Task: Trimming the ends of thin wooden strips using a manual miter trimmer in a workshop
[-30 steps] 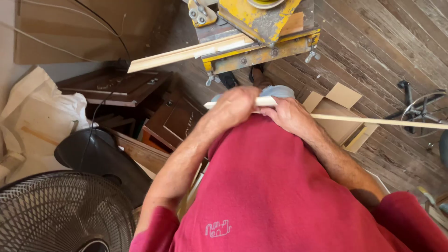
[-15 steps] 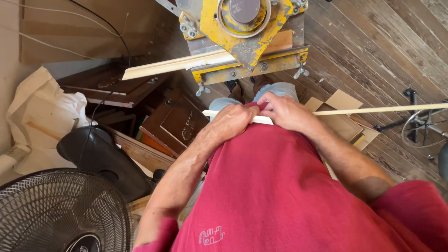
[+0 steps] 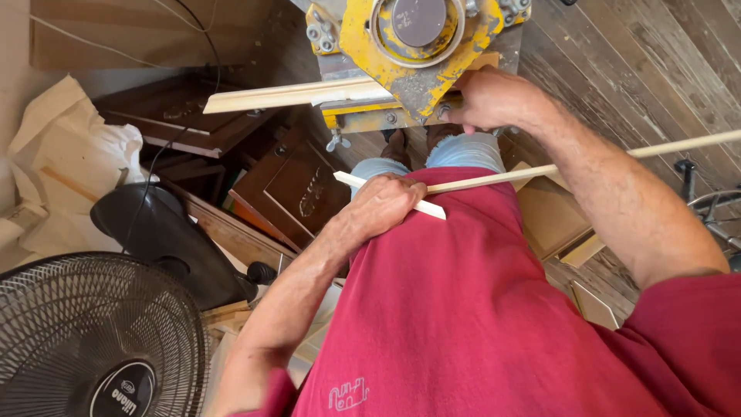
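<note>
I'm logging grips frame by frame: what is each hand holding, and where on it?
The left hand grips short pale wooden strips near their middle. The right hand rests on the yellow saw; its grip is unclear.

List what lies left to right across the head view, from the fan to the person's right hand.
Black fan → left hand closed on a short pale wood strip → yellow saw → right hand at the saw's base, with a long thin wood strip running off to the right.
</note>
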